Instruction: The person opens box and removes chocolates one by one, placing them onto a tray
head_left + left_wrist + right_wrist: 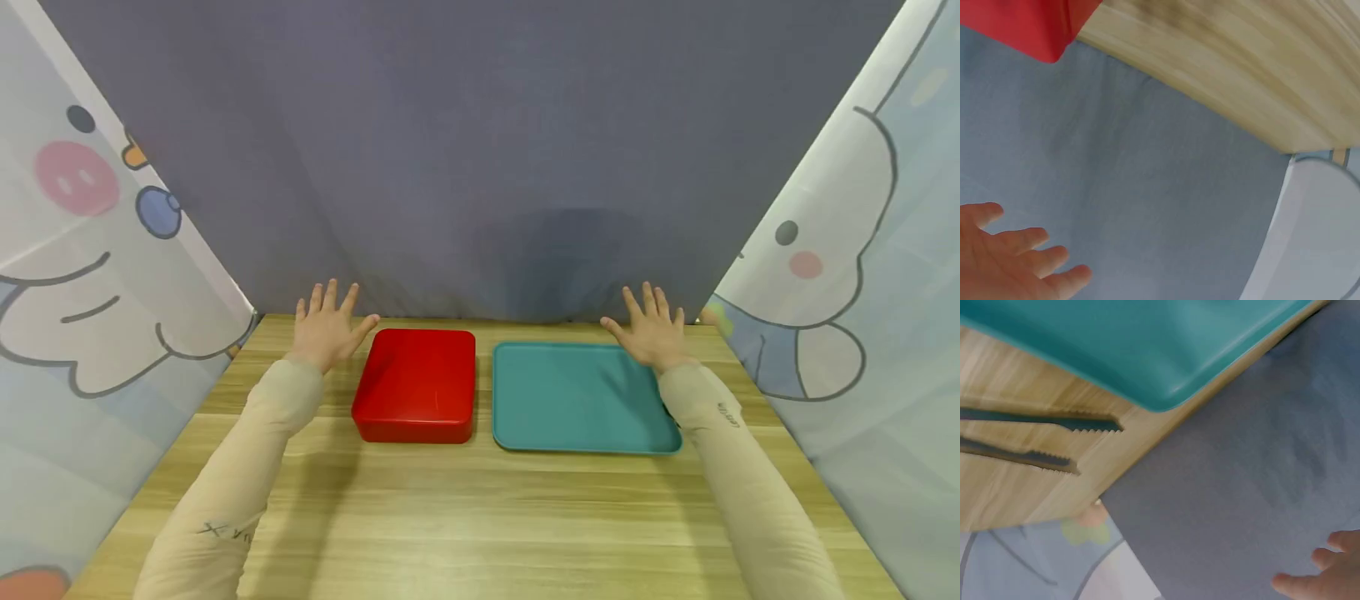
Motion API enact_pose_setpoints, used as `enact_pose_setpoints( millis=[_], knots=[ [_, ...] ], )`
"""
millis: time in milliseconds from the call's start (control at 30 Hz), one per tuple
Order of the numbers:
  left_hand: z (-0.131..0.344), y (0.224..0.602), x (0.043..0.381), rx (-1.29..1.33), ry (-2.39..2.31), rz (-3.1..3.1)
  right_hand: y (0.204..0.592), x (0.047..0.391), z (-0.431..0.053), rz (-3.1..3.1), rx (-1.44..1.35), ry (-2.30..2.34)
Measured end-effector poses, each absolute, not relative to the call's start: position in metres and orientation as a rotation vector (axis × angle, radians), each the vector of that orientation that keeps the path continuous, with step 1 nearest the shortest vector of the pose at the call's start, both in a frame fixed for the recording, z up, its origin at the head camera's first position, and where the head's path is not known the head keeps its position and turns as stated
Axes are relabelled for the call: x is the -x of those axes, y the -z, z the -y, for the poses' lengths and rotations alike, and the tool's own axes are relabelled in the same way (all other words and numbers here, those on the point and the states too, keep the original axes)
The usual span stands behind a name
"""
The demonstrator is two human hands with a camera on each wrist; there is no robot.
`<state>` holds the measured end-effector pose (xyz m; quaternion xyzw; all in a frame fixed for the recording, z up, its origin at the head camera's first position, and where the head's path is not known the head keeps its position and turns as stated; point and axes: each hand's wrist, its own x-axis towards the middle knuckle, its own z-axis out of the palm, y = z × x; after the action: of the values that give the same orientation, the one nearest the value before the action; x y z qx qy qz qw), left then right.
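My left hand (324, 333) is held up with fingers spread, just left of a red square box (420, 375) on the table. Nothing is in it, and the left wrist view shows its fingers (1025, 240) stretched out. My right hand (651, 333) is likewise spread and holds nothing, over the far right corner of a teal rectangular tray (585, 400). In the right wrist view, dark tongs (1041, 419) with toothed tips lie on the table beside the tray, their two arms apart. In the head view the right forearm mostly hides them.
The wooden table (480, 525) ends at a grey curtain (480, 167) along its far edge. Curtains with cartoon animals hang at the left (75, 317) and right (810, 333). The box and tray stand side by side with a narrow gap.
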<state>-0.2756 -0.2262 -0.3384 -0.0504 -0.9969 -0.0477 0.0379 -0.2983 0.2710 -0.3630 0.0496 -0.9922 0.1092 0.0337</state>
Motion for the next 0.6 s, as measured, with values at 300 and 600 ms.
enact_pose_setpoints(
  millis=[300, 600],
  knots=[
    [0.226, 0.325, 0.246, 0.242, 0.094, 2.975, 0.357, 0.283, -0.273, 3.010, -0.232, -0.474],
    [0.218, 0.326, 0.214, 0.339, 0.357, 2.713, 0.360, 0.265, -0.277, 2.942, -0.274, -0.487]
  ],
)
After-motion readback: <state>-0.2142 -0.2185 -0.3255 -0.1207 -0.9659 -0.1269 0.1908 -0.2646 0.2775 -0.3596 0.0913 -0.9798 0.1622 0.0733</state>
